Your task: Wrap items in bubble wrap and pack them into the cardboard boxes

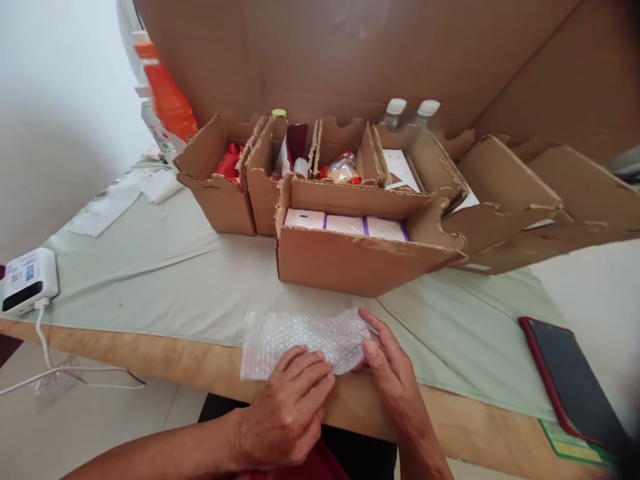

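Note:
A clear sheet or pouch of bubble wrap (295,333) lies at the front edge of the cloth-covered table. My left hand (295,403) is closed over its near side, fingers together and bent onto the plastic. What the left thumb does is hidden beneath the hand. At the right end, my right hand (393,367) grips the bubble wrap between thumb and fingers, with the index finger reaching along its far corner. Whether anything is inside the wrap I cannot tell. Just beyond it stands a cardboard box (330,260) holding white packs with purple edges (345,225).
Behind is a row of open cardboard bins (225,203) with red packets (230,162) and other packages. A white device (31,280) with a cable sits at left, a phone in a red case (575,380) at right. An orange bottle (167,93) and white-capped bottles (396,110) stand behind.

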`<state>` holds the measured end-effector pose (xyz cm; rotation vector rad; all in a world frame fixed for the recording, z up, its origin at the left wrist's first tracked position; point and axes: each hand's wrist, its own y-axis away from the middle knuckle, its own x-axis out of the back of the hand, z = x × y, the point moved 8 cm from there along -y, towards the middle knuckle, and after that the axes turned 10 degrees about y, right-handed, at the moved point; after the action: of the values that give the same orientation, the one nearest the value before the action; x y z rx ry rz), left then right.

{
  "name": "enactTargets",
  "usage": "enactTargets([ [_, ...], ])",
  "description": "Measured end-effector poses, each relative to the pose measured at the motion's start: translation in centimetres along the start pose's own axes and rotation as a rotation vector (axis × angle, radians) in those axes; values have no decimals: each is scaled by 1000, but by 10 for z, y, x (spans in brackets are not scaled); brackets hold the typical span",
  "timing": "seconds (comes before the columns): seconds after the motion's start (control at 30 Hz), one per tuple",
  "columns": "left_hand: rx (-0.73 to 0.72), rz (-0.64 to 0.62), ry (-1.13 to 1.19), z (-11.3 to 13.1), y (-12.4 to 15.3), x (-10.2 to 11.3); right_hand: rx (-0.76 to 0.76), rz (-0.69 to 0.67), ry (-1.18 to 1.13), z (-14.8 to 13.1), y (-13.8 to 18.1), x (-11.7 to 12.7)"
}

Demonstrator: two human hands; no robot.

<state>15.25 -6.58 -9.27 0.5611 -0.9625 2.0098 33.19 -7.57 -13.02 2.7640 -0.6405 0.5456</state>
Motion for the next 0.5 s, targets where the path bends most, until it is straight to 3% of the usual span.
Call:
enactTargets([
  [0.17,19,-128,-37,1,-9,-20,-7,105,-34,5,3,13],
  [0.33,82,-5,-70,-19,-21,4,21,353,-106,13,10,41],
  [0.5,157,39,11,-37,-18,13,-19,335,64,29,4,53],
])
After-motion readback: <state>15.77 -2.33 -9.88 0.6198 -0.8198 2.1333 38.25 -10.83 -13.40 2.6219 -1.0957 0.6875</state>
